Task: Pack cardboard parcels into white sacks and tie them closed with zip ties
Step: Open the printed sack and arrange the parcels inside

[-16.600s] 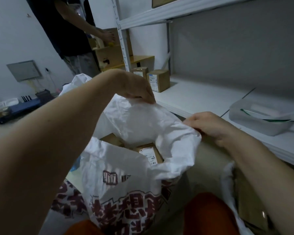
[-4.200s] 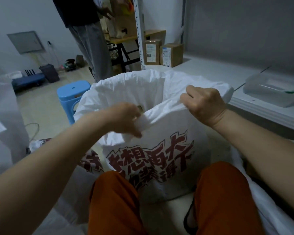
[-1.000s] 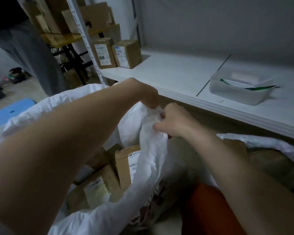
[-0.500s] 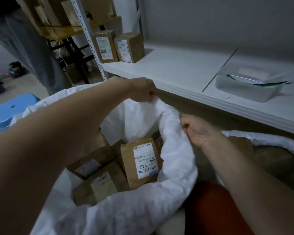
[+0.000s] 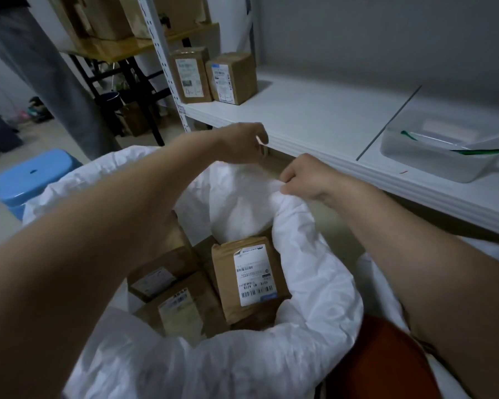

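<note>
- The right hand (image 5: 306, 177) pinches the far rim of the white sack (image 5: 314, 254) with curled fingers; its grip is closed on a fold of the cloth.
- The left hand (image 5: 242, 142) is also at the far rim, a little higher and to the left. Its fingers are curled over the edge of the sack, so this grip is closed on the cloth too.
- The two hands are near each other but apart, just in front of the edge of the shelf (image 5: 314, 122).
- The sack stands open between the person's arms, with its mouth wide and its rim rolled outward.
- Inside lie several parcels. One parcel (image 5: 249, 277) stands almost upright with its white label toward the camera; two more parcels (image 5: 167, 292) lie to its left, partly hidden by the left arm.
- On the shelf, at its left end, two boxes (image 5: 213, 76) stand side by side.
- At the right of the shelf is a clear tray (image 5: 432, 159) with something green inside.
- A blue stool (image 5: 26, 177) stands on the floor at the left.
- Another person's grey trouser leg (image 5: 46, 76) is behind the stool.
</note>
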Tool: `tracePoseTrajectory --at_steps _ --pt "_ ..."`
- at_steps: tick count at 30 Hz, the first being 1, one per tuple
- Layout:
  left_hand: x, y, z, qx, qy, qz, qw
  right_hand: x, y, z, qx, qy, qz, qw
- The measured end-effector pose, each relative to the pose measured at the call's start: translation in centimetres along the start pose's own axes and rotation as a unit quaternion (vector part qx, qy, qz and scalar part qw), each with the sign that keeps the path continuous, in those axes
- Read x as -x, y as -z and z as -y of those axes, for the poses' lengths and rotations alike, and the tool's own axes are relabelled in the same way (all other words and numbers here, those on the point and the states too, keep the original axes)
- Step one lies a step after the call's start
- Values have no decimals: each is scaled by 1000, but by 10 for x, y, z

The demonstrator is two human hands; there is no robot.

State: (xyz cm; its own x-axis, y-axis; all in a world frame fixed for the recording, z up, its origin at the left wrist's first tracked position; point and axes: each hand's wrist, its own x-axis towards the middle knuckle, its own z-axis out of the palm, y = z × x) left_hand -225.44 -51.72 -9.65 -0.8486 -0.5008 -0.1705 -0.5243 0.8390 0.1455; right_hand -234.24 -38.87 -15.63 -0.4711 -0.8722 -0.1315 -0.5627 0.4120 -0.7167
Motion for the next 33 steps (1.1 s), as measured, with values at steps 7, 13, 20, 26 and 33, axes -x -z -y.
tracePoseTrajectory --at_steps 7,13,20,26,33 --pt "14 4 35 -77 22 91 993 -10 7 -29 -208 -55 172 961" --pt "2 -8 43 -56 77 92 991 -17 8 -2 187 -29 -29 981" --pt "1 -11 46 -49 71 84 993 -28 -46 49 419 212 -43 882" --pt "27 8 77 -68 68 50 994 -61 -29 36 164 118 140 969" --pt "34 -6 107 -7 112 58 992 -60 -16 44 175 92 139 970"
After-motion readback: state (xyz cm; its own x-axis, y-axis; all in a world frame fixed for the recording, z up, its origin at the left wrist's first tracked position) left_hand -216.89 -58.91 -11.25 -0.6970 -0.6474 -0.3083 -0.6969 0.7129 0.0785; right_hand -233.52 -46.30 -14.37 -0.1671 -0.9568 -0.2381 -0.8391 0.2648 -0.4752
